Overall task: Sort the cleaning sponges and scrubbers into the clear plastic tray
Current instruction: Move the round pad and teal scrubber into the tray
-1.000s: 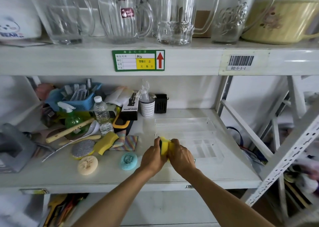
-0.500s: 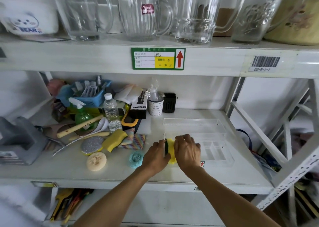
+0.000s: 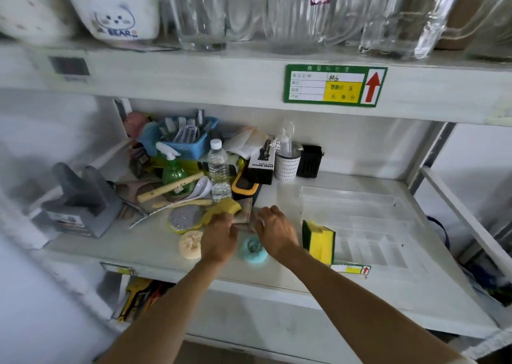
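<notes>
A yellow sponge with a green scouring side (image 3: 318, 240) stands on edge in the near-left compartment of the clear plastic tray (image 3: 368, 219). My left hand (image 3: 220, 239) and my right hand (image 3: 274, 229) hover left of the tray, fingers apart, over a striped cloth (image 3: 245, 215). Under and between them lies a round teal scrubber (image 3: 253, 248). A curved yellow sponge (image 3: 221, 208), a round silver scrubber (image 3: 185, 218) and a beige loofah pad (image 3: 189, 244) lie left of my left hand. Neither hand holds anything.
Clutter fills the shelf's back left: a blue basket (image 3: 182, 139), a green spray bottle (image 3: 173, 171), a water bottle (image 3: 219, 169), a wooden stick (image 3: 170, 187), a grey holder (image 3: 80, 200). Glass jugs (image 3: 299, 14) stand on the shelf above.
Both hands let go of the yellow-green sponge, which now stands in the tray, and moved left over the cloth and teal scrubber. The camera turned left.
</notes>
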